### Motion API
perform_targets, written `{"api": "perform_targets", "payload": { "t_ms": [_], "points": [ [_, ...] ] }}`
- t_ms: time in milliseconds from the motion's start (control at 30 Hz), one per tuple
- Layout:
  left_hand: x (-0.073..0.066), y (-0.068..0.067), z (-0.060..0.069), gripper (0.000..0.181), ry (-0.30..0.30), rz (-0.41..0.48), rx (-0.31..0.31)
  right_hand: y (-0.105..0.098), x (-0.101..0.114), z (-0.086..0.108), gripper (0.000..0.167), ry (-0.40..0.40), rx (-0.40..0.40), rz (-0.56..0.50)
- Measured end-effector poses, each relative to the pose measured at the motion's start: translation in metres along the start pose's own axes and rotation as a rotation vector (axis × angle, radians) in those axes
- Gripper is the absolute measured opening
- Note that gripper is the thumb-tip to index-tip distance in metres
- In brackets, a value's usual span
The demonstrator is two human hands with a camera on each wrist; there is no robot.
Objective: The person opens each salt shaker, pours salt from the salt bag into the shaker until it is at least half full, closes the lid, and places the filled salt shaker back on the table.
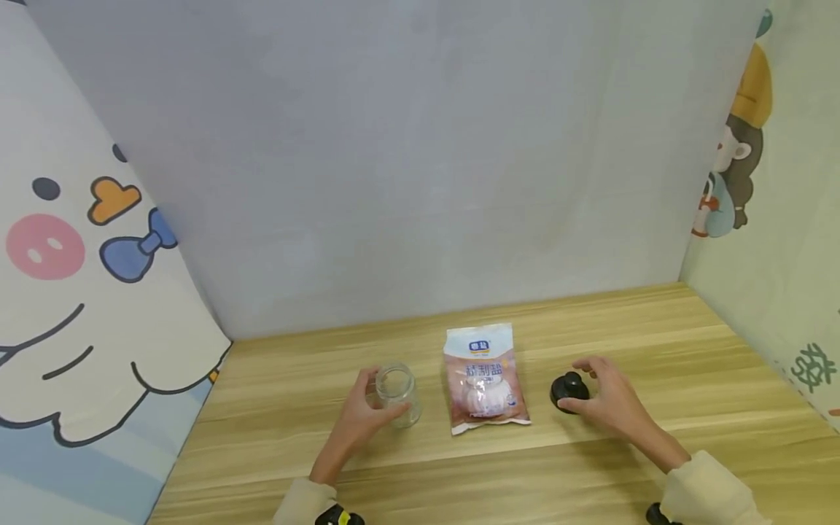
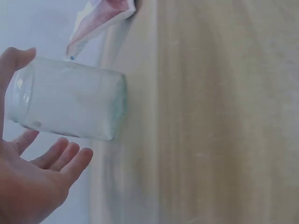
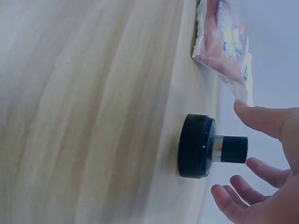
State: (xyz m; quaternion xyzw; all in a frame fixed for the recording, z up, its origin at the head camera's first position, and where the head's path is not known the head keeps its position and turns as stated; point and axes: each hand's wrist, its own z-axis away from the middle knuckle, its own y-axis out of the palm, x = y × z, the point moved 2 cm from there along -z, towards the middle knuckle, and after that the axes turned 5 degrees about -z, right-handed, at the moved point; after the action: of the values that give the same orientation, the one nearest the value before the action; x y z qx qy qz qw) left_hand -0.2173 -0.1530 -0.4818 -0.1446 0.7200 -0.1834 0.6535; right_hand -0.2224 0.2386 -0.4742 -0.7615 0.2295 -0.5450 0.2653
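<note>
A clear glass jar (image 1: 408,417) stands upright on the wooden table. My left hand (image 1: 364,414) is spread around its left and near sides; in the left wrist view the thumb lies by the neck of the jar (image 2: 74,100), while the other fingers are apart from the glass. Right of it, a black lid with a round knob (image 1: 563,386) rests knob up. My right hand (image 1: 610,399) surrounds the lid with fingers parted; the right wrist view shows a gap between the fingers and the knob of the lid (image 3: 196,147).
Between the two hands a pink and white bag of salt (image 1: 485,386) lies flat on the table (image 1: 485,474). A grey cloth wall (image 1: 420,182) stands behind the table. Printed cartoon panels rise at the left (image 1: 79,328) and right (image 1: 774,292).
</note>
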Motion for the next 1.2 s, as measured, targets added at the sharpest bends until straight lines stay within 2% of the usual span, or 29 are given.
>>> {"api": "perform_targets", "payload": {
  "t_ms": [167,233,400,700,833,967,1200],
  "points": [
    [-0.035,-0.013,0.003,0.070,0.018,0.006,0.008,-0.002,0.003,-0.002,0.059,-0.022,-0.037,-0.005],
    [-0.042,-0.014,0.001,0.069,0.039,-0.023,0.012,-0.004,0.006,-0.003,0.058,-0.021,-0.039,-0.007],
    [-0.038,-0.011,-0.011,0.069,0.088,-0.079,-0.003,-0.010,0.018,-0.003,0.056,-0.034,-0.030,-0.011],
    [-0.050,-0.007,-0.026,0.066,0.128,-0.127,0.016,-0.012,0.028,-0.005,0.053,-0.045,-0.025,-0.026],
    [-0.056,-0.009,-0.034,0.060,0.145,-0.118,0.021,-0.013,0.033,-0.007,0.051,-0.050,-0.023,-0.041],
    [-0.059,-0.011,-0.042,0.056,0.135,-0.104,0.019,-0.012,0.037,-0.009,0.049,-0.047,-0.014,-0.056],
    [-0.064,-0.010,-0.054,0.054,0.140,0.003,0.061,-0.009,0.045,-0.011,0.048,-0.033,0.009,-0.066]
  ]
}}
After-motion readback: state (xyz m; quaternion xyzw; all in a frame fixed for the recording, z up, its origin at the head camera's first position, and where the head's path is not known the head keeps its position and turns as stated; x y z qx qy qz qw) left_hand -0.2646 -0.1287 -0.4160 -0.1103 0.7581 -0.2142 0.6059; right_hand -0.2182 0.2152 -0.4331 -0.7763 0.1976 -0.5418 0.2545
